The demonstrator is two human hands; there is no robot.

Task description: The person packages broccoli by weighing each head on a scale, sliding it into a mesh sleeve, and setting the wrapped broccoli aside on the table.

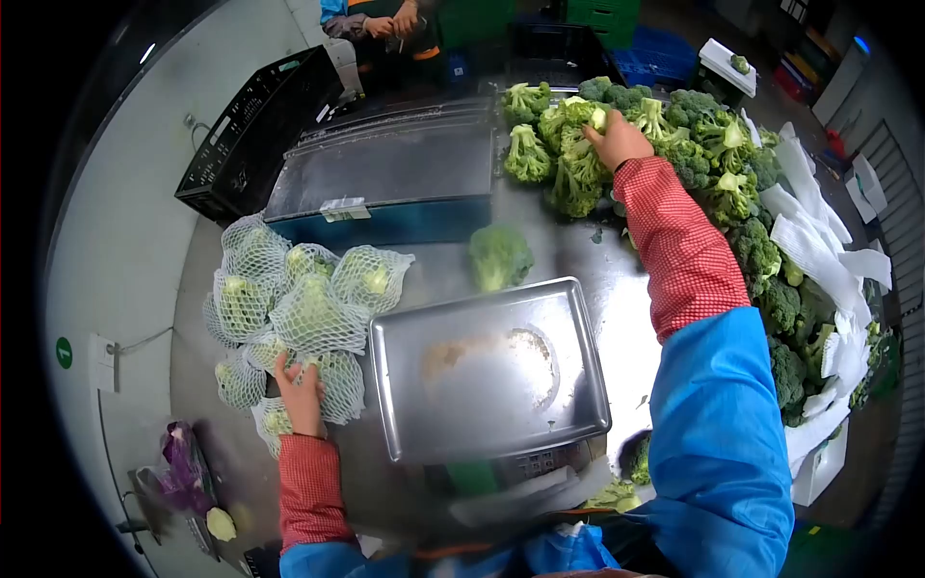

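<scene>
My right hand (pixel 619 143) is closed on the stem of a broccoli head (pixel 578 166) at the near edge of a big heap. My left hand (pixel 303 395), fingers apart, rests against a group of broccoli heads in white foam nets (pixel 318 313) on the left of the table; nothing is clearly gripped in it. Between my arms lies a metal weighing tray (pixel 491 438), stained and with nothing on it. Just beyond its far rim sits a single loose broccoli head (pixel 500 257), slightly blurred.
Past the netted heads stands a low metal-topped box (pixel 395 164), with a black crate (pixel 252 130) tilted behind it. White foam nets (pixel 819 241) lie along the broccoli heap's right side. Across the table another person's hands (pixel 392 23) show. A bagged purple vegetable (pixel 181 472) is at lower left.
</scene>
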